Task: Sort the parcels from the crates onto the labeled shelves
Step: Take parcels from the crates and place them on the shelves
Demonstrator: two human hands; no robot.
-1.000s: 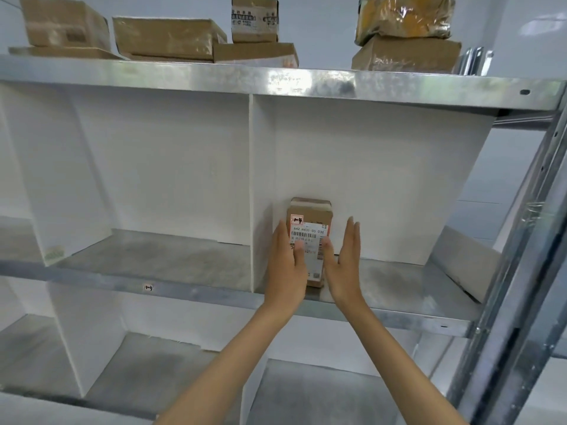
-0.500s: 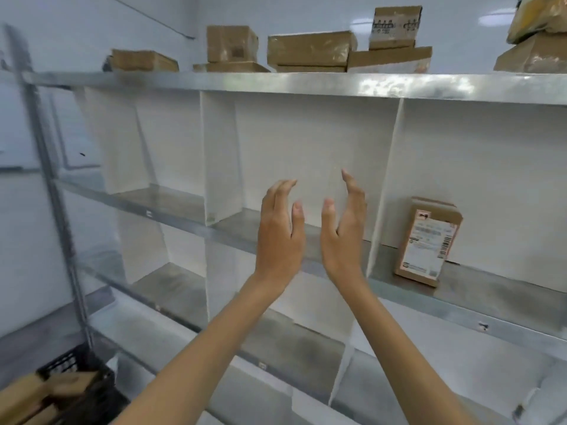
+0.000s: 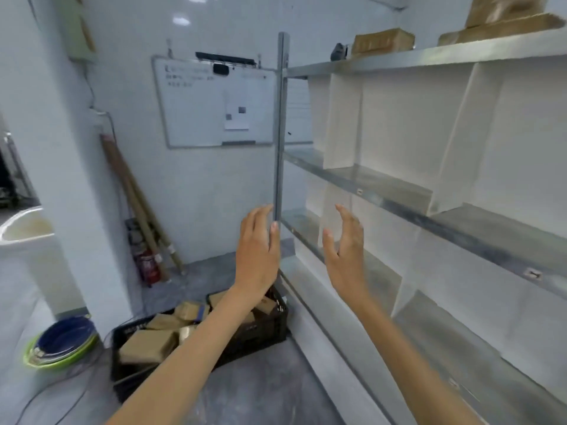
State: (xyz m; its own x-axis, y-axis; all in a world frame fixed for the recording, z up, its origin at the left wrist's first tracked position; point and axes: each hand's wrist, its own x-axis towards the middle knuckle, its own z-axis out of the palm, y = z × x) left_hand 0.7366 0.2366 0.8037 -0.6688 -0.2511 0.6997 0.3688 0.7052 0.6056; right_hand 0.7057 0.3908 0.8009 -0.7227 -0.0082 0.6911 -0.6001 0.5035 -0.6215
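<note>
Lying heaped in the black crate point(image 3: 260, 329) on the floor, the brown parcels point(image 3: 147, 345) sit below and to the left of your forearms, just beside the foot of the shelves point(image 3: 399, 209). Your left forearm crosses in front of the crate and hides part of its load.

Neither of your hands holds anything. Your left hand point(image 3: 257, 256) is raised with its back toward you, fingers straight and close together, thumb alongside. In the picture it overlaps the grey upright post point(image 3: 280, 118) at the near corner of the rack; whether it touches the post you cannot tell. Your right hand point(image 3: 343, 253) is up at the same height, a gap apart from the left, fingers loosely spread and slightly bent, palm turned inward, in front of a lower compartment.

White dividers point(image 3: 343, 118) split the metal shelves into compartments, and small tags are fixed to the front edges. More brown boxes point(image 3: 382, 41) rest on the top shelf, blurred.

On the wall behind the post hangs a whiteboard point(image 3: 214, 102) with a paper sheet on it. Long poles point(image 3: 135, 194) lean in the corner, with a red fire extinguisher point(image 3: 148, 265) at their base. Stacked blue and green bowls point(image 3: 61, 342) sit at the far left, near the crate.
</note>
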